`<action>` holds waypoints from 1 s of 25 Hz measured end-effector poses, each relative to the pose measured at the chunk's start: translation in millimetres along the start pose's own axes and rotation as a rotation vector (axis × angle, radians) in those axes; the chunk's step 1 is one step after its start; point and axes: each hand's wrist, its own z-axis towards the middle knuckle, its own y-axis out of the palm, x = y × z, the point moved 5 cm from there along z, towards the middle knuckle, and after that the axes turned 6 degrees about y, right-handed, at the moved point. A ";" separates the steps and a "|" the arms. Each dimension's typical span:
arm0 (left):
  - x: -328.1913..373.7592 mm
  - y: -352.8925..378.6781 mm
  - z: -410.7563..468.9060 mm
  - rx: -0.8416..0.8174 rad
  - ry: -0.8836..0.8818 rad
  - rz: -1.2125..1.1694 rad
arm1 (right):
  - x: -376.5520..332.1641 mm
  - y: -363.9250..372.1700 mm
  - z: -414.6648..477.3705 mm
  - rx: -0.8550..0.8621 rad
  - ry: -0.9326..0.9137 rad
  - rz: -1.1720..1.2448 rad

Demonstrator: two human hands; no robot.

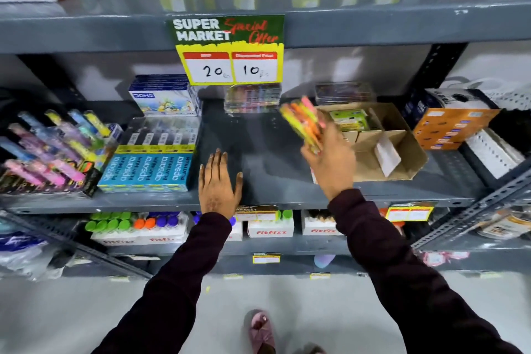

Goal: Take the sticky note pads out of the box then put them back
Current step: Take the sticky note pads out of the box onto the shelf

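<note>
1. Head view: right hand [327, 158] is gripping a blurry bunch of sticky note pads [304, 121], up in the air beside the box [402, 152].
2. Left hand [219, 181] is lying flat and empty on the shelf [273, 158].
3. Some pads are sitting inside the box.
4. I think the pads are coming out; next, lay them on the bare shelf.

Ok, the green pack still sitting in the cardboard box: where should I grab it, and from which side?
Probably from above, pinching its upper edge. The green pack stands in the back of the cardboard box, whose walls and divider flaps hem it in, so only its top is exposed. The right hand is full of sticky note pads; the left hand lies flat and free on the shelf.
</note>
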 end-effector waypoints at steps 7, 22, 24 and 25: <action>-48.1 13.1 -16.5 -0.217 0.079 -0.067 | -15.9 82.1 -5.3 -0.267 -0.228 -0.484; -52.0 22.5 -20.3 -0.326 0.155 0.085 | -20.2 105.1 45.4 -0.935 -0.176 -0.444; -50.9 22.0 -20.4 -0.328 0.156 0.107 | -18.9 108.6 50.0 -0.968 -0.197 -0.483; -50.6 22.0 -20.1 -0.331 0.153 0.110 | -18.3 109.5 52.7 -0.958 -0.205 -0.499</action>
